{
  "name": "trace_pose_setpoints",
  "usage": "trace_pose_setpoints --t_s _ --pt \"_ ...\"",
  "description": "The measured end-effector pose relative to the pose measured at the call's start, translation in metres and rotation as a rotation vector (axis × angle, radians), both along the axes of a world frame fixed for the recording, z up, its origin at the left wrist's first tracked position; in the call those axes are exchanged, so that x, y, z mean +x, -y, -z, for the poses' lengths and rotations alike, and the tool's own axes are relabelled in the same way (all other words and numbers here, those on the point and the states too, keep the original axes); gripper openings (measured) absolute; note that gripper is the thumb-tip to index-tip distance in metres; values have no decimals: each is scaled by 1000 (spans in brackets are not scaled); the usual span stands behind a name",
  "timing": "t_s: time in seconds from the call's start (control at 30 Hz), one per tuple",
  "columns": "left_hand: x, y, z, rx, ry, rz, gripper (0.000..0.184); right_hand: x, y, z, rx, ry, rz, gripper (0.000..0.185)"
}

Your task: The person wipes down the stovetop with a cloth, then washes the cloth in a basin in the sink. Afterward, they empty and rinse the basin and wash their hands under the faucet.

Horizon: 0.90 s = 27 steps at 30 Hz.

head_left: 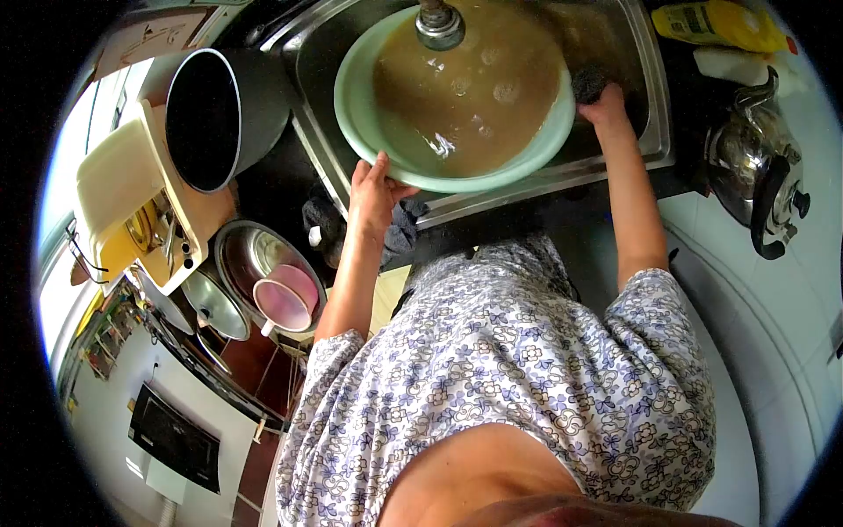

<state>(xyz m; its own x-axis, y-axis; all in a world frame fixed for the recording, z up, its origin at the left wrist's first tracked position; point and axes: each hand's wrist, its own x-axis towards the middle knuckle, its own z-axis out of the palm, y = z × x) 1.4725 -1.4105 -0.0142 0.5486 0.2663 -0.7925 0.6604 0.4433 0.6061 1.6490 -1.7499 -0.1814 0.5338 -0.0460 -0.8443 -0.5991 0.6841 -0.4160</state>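
A pale green basin [356, 101] of cloudy brown water [474, 97] sits tilted in the steel sink, under the faucet [439, 26]. My left hand [376, 191] grips its near left rim, with the fingertips over the edge. At the basin's right side, my right hand [604, 107] holds a dark scouring pad [589, 86] close to the outer wall. Whether the pad touches the basin I cannot tell. Dark cloth [402, 227] lies bunched by the sink's front edge, beside my left wrist.
The sink rim [663, 105] surrounds the basin. Left of it stand a large dark pot [255, 105], a cream utensil rack [118, 176], and a metal bowl [237, 241] holding a pink mug [288, 297]. On the right are a kettle [746, 149] and a yellow bottle [716, 24].
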Motion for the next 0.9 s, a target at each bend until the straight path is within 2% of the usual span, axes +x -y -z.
trace_pose_setpoints --t_s 0.2,0.27,0.43,0.57,0.7,0.83,0.9 --pt "-7 -19 28 -20 -25 -59 28 9 -6 -20 18 102 -25 31" --pt "-6 -28 40 -68 56 -156 28 7 -29 -65 39 133 -40 31" --pt "2 -38 45 5 31 -201 22 7 -46 -96 8 115 -22 30" --pt "19 -20 16 82 83 -101 22 0 -35 -71 -4 155 15 26" --pt "25 -19 1 113 96 -5 21 -8 -34 -68 -83 -29 121 24" --pt "19 -24 15 37 104 -65 27 -13 -43 -85 -136 -92 78 24" --pt "12 -28 32 37 25 -132 30 -14 -45 -93 -161 -117 65 24"
